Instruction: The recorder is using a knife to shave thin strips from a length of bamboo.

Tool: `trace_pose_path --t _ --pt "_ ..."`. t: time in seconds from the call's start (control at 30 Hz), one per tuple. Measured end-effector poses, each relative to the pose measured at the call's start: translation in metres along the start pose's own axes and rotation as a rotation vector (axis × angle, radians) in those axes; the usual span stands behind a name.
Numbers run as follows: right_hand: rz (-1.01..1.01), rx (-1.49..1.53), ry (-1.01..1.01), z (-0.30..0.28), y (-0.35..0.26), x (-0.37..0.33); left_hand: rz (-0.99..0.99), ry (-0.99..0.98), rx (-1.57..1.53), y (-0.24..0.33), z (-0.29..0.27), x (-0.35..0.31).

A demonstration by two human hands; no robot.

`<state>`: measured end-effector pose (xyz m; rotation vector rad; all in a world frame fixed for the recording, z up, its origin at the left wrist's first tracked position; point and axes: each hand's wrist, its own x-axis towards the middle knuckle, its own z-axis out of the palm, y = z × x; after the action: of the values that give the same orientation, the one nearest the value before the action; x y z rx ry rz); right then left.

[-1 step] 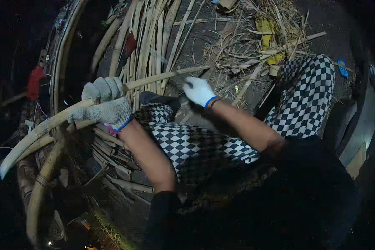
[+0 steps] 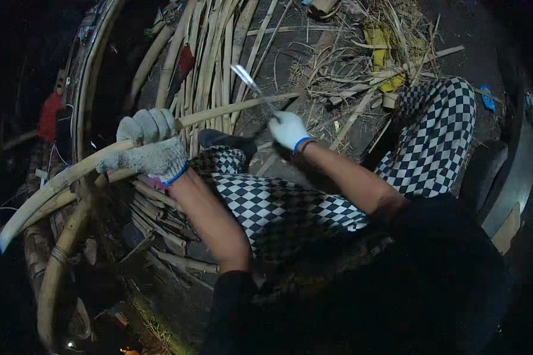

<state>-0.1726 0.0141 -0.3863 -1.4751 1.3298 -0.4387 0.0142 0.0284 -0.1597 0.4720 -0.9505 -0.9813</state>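
One head view, lit against a dark surround. Item: long, slim, pale tan bamboo-like strip (image 2: pixel 219 110), bowed in the picture, running from the lower left to the middle of the ground, above the person's lap. Item: narrow, shiny metal blade (image 2: pixel 246 78), angled up and leftward across the strip's far end; whether it touches cannot be told.

Hazards, as judged: a skid along the strip could carry the edge to the left hand (image 2: pixel 148 139); a knot or a blunt edge would cause it. Cutting through too fast could drop the edge toward the dark shoe (image 2: pixel 228 142) or the black-and-white checked trousers (image 2: pixel 266 204). A loose left hold could let the strip roll.

Pose: left forearm slanting up and leftward, grey knit glove, fingers closed round the strip, thumb side pointing left. Right forearm reaching inward from the right; white-gloved right hand (image 2: pixel 287 130) curled, fingers closed about the blade's lower end, handle largely hidden.
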Motion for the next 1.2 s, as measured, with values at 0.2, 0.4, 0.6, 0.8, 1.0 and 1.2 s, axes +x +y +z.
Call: trace_pose_path --t 0.2,0.4,0.6,0.8,1.0,1.2 --pt "0.030 -0.172 -0.099 -0.009 0.007 0.025 0.060 0.092 -0.010 -0.001 0.002 0.001" --pt "-0.255 -0.112 -0.067 0.011 -0.009 0.013 0.034 0.023 0.130 0.003 -0.007 -0.004" --pt "0.189 -0.478 -0.120 -0.016 0.080 0.029 0.035 -0.112 -0.014 0.004 -0.007 0.000" --pt "-0.121 -0.170 -0.040 0.004 0.021 0.034 0.041 0.064 0.118 0.003 -0.001 0.000" --pt "-0.192 -0.152 0.005 0.002 0.056 0.016 0.066 0.165 0.072 0.004 0.000 -0.003" --pt "-0.023 -0.555 -0.203 -0.012 0.093 0.039 0.080 0.199 0.112 0.007 -0.005 0.001"
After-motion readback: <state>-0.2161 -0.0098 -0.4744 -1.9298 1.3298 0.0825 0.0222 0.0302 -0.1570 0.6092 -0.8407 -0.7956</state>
